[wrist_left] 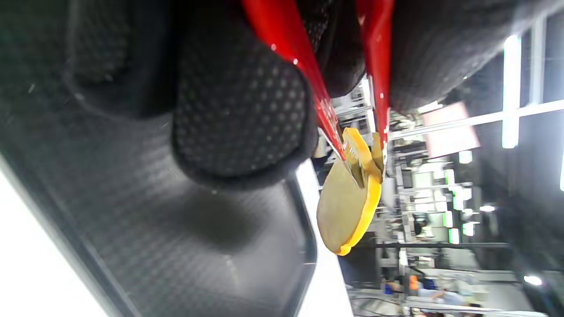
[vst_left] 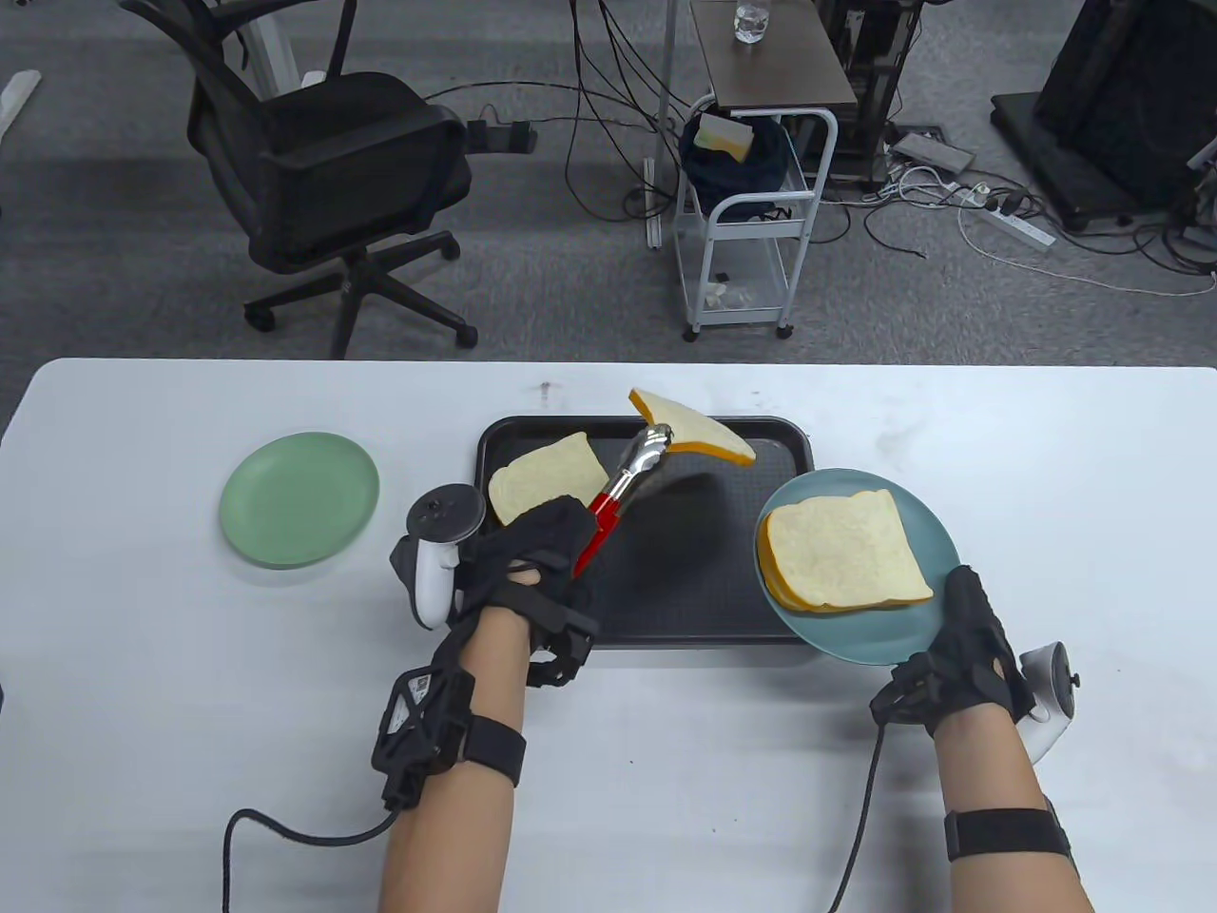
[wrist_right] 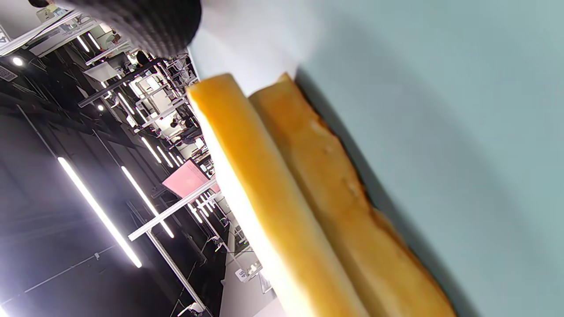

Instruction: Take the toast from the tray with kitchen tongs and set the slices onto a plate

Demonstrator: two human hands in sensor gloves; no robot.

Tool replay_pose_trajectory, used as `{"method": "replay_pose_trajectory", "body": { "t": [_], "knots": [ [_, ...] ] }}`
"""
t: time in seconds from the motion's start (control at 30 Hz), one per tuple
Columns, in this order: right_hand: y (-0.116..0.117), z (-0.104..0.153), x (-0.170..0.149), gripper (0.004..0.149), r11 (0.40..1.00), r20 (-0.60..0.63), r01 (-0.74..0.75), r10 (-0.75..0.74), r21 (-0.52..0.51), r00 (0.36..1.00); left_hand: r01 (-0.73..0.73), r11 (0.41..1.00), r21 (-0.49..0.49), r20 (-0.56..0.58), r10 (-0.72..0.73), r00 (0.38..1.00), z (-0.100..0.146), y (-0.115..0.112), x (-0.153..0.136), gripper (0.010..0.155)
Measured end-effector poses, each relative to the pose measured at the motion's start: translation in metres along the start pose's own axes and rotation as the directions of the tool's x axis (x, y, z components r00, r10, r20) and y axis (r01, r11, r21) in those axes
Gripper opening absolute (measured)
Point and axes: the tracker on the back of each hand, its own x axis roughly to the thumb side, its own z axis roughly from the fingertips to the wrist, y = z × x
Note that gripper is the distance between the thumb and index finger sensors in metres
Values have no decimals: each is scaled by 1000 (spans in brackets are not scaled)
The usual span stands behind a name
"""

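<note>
My left hand [vst_left: 532, 561] grips red-handled metal tongs [vst_left: 623, 490] whose tips pinch a toast slice [vst_left: 694, 430] lifted above the back of the black tray [vst_left: 685, 590]. In the left wrist view the tongs [wrist_left: 374, 66] clamp that slice [wrist_left: 348, 207] by its crust. Another slice [vst_left: 547, 475] lies at the tray's left end, partly behind my left hand. My right hand [vst_left: 960, 656] holds a blue plate [vst_left: 856, 632] by its near rim, raised over the tray's right end. Two stacked slices [vst_left: 841, 552] rest on it, seen edge-on as toast [wrist_right: 286, 198] on the plate [wrist_right: 462, 132] in the right wrist view.
A green plate [vst_left: 299, 499] sits on the white table [vst_left: 190, 713] left of the tray. Beyond the table's far edge stand an office chair [vst_left: 323, 181] and a white cart [vst_left: 756, 219], with cables on the floor.
</note>
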Motion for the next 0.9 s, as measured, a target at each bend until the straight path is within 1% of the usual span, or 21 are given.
{"method": "replay_pose_trajectory", "body": {
  "t": [0.1, 0.17, 0.23, 0.33, 0.47, 0.6, 0.77, 0.9],
  "knots": [
    [0, 0, 0, 48, 1000, 4, -12, 12, 0, 1000, -23, 999, -41, 111, 27, 993, 31, 11, 28, 58],
    [1, 0, 0, 48, 1000, 7, -19, 19, 0, 1000, -30, 997, -72, 173, 42, 984, 48, 12, 43, 58],
    [1, 0, 0, 48, 1000, 8, -24, 24, 1, 1000, -22, 994, -106, 224, 45, 974, 64, 7, 53, 58],
    [0, 0, 0, 48, 1000, 9, -26, 26, 0, 1000, 10, 989, -147, 257, 29, 966, 75, -5, 55, 58],
    [0, -1, -1, 48, 1000, 9, -29, 29, -1, 1000, 39, 973, -229, 258, 22, 966, 78, -29, 37, 58],
    [0, -1, -1, 48, 1000, 8, -29, 29, -3, 1000, 49, 954, -297, 230, 21, 973, 72, -51, 8, 58],
    [0, -1, -1, 48, 1000, 6, -30, 30, -4, 1000, 83, 940, -331, 205, -15, 979, 64, -63, -17, 58],
    [0, -1, -1, 48, 999, 4, -33, 33, -6, 999, 130, 930, -343, 202, -63, 977, 62, -64, -27, 59]
  ]
}}
